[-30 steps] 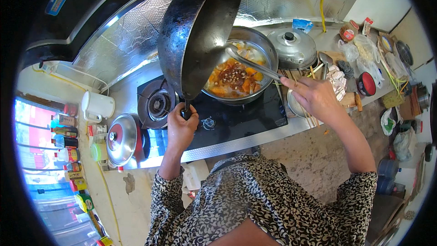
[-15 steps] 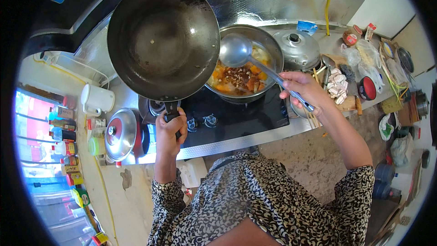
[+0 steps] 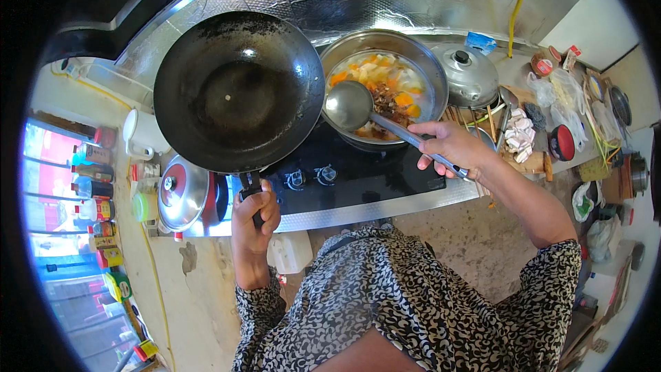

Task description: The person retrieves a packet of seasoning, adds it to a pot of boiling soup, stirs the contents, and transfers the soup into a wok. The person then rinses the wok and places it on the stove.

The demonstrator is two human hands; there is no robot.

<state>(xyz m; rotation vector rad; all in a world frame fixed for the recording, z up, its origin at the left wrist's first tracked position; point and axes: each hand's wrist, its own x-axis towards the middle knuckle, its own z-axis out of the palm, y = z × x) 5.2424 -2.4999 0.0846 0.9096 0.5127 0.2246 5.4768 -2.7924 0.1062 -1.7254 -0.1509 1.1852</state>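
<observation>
My left hand (image 3: 256,213) is closed round the black handle of a dark wok (image 3: 237,89), held up over the left part of the stove. Only an oily sheen and one small pale bit show inside the wok. In my right hand (image 3: 451,148) is the handle of a metal ladle (image 3: 349,105), its bowl over the near left side of a steel pot (image 3: 438,69). The pot holds a broth (image 3: 385,72) with orange and pale chunks and a dark reddish-brown heap of seasoning. Whether the ladle's bowl touches the broth I cannot tell.
A black glass stove (image 3: 372,176) lies beneath. Right of the pot sit a lidded metal pot (image 3: 468,72), pale sliced pieces (image 3: 519,131) on a board and a red bowl (image 3: 562,142). At left stand a lidded red pot (image 3: 184,193), a white jug (image 3: 141,132) and several bottles by the window.
The wok has come down and its inside faces up more. My right hand has lowered the ladle slightly toward the pot's near side, uncovering more of the broth.
</observation>
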